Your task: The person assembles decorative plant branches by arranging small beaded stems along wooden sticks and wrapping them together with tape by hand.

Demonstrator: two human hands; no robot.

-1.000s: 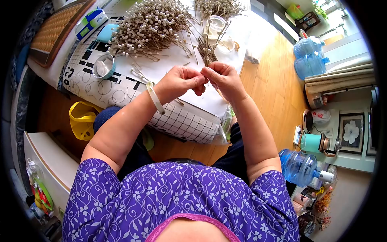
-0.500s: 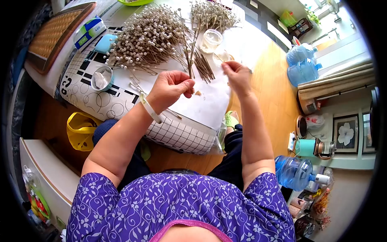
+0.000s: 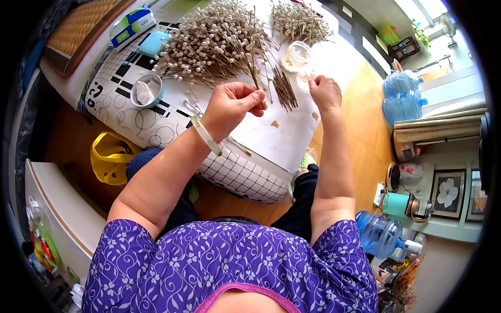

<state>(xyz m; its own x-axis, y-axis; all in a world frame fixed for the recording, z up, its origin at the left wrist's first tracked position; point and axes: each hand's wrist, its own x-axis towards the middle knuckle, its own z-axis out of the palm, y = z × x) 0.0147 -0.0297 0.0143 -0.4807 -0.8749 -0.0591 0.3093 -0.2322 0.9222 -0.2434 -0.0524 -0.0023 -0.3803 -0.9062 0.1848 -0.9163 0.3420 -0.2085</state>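
Observation:
My left hand [image 3: 232,107] is closed around thin brown stems [image 3: 255,70] that rise upright from its fingertips. A small tan bit shows at the fingertips. My right hand [image 3: 326,94] is closed over the table's right side, thumb and forefinger together. Whatever its fingers hold, if anything, cannot be made out. Beside it lie a shallow clear dish [image 3: 304,81] and a bundle of short brown sticks [image 3: 284,88]. Behind these stands a clear round tub [image 3: 297,55] with pale contents. A large pile of stems with white bead-like tips [image 3: 209,44] spreads beyond my left hand.
A smaller bunch of similar stems [image 3: 302,22] lies at the back. Further left are a blue-rimmed tin [image 3: 146,91] with white material, a light-blue case [image 3: 154,44] and a tissue pack [image 3: 132,26]. A yellow bag [image 3: 112,156] stands below the table; water bottles [image 3: 383,224] are at right.
The view has shifted, so the table's things appear further right. My right hand's fingers have curled in more. My left hand keeps hold of the stems.

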